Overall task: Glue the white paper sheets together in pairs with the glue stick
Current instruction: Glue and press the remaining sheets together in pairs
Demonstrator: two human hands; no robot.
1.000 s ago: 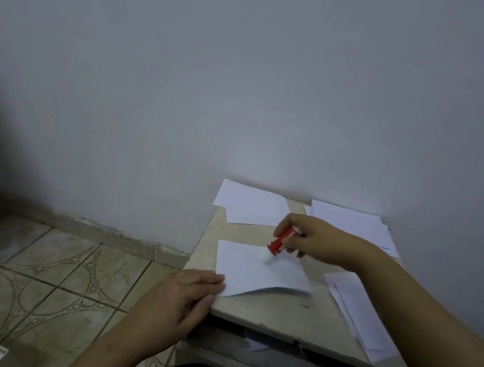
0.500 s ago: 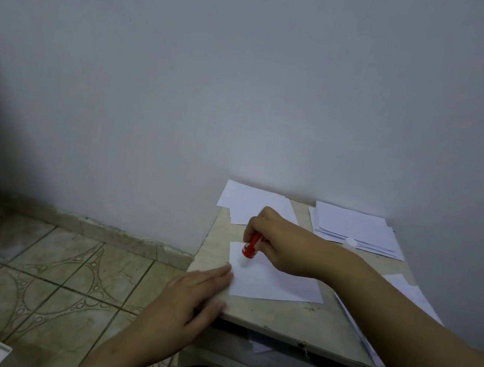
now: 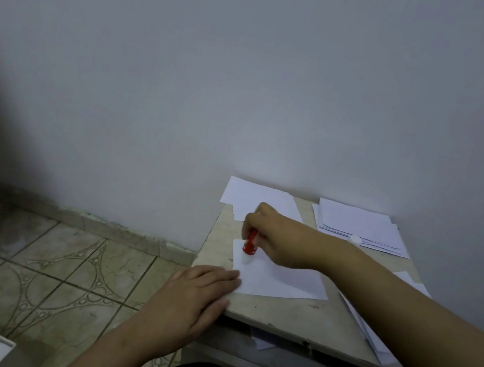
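On the small table [image 3: 275, 315] set against the wall [image 3: 253, 72], we see a white sheet [image 3: 282, 279] lying flat in the middle. Our right hand [image 3: 282, 239] curls round a red glue stick [image 3: 250, 243], held nearly upright with its pale tip down on the sheet's far left corner. Our left hand [image 3: 198, 295] lies with its fingers straight and together, the fingertips pressing on the sheet's near left corner at the table's left edge; it holds nothing.

At the far left of the table lies a small pile of white sheets [image 3: 251, 196], partly hidden behind the right hand. At the far right is a thicker stack of paper [image 3: 359, 225], with a small white cap [image 3: 355, 239] at its near edge. More sheets [image 3: 369, 333] lie along the right side, mostly covered by our right forearm. Under the tabletop, a scrap of paper [image 3: 263, 340] sticks out of an open shelf.

To the left, the patterned tile floor [image 3: 58, 264] runs to the wall's base.
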